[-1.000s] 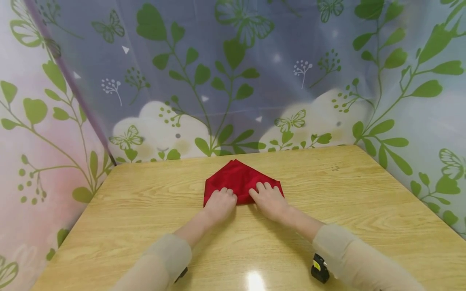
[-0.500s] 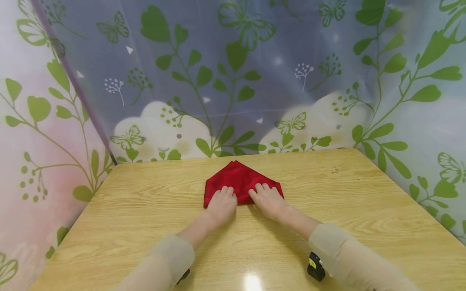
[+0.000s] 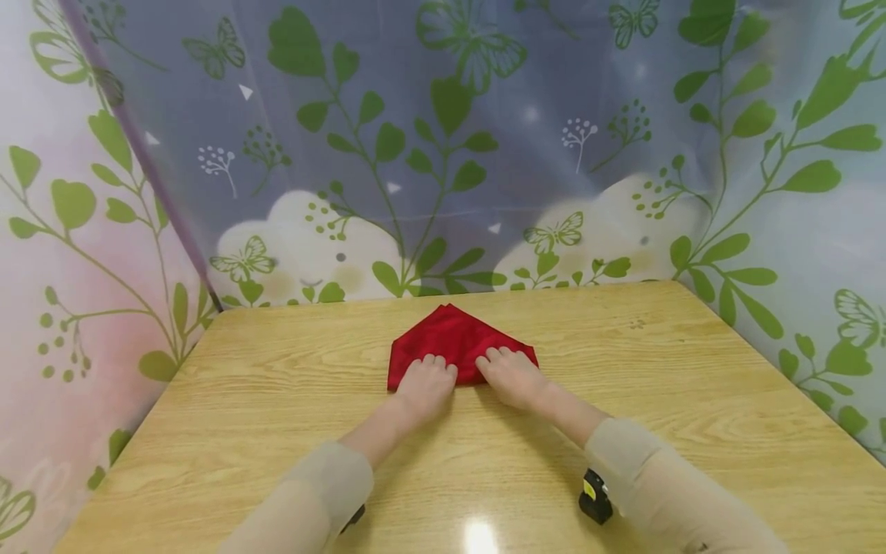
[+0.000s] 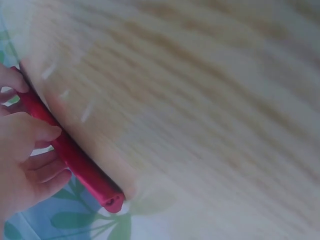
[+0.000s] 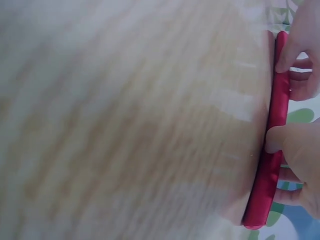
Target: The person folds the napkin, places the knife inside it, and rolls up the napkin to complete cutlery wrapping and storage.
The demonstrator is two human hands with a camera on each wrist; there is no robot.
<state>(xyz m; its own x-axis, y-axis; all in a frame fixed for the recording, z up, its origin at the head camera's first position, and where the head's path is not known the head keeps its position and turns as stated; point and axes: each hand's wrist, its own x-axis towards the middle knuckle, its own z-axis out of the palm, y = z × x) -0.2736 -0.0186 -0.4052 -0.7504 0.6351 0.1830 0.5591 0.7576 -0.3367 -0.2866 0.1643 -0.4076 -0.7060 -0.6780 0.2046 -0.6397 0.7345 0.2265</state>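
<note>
A red cloth [image 3: 453, 338] lies on the wooden table, pointed at its far end, in the head view. Its near edge is a thick roll, with the spiral end of the rolled cloth [image 4: 112, 201] showing in the left wrist view. My left hand [image 3: 425, 383] holds the left part of this roll, thumb on the near side and fingers over the top. On the right part, my right hand [image 3: 514, 377] grips in the same way. Both thumbs press the roll in the right wrist view, where the rolled cloth [image 5: 270, 165] runs nearly straight.
The light wooden table [image 3: 291, 400] reaches back to a patterned curtain [image 3: 443, 154] with green leaves and butterflies. Similar curtains hang along both sides. A black device with a yellow mark [image 3: 594, 496] sits under the right sleeve.
The near rolled edge has shifted slightly away from me. My left hand has slid a little to the right along it, and both forearms have come slightly inward.
</note>
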